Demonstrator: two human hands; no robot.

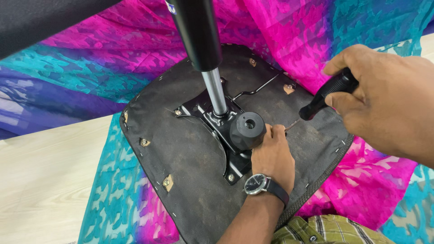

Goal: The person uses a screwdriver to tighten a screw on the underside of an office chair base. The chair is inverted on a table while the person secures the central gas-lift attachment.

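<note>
Upturned chair seat lies on a pink and teal cloth over a pale wooden floor. Right hand, raised and angled down, is clenched round a screwdriver. Left hand, wearing a wristwatch, rests on the seat beside the black knob, fingers curled at the screwdriver's tip

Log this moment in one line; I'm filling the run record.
left hand: on chair seat by knob | right hand: grips screwdriver, tip near left fingers | seat upside down on cloth
</note>
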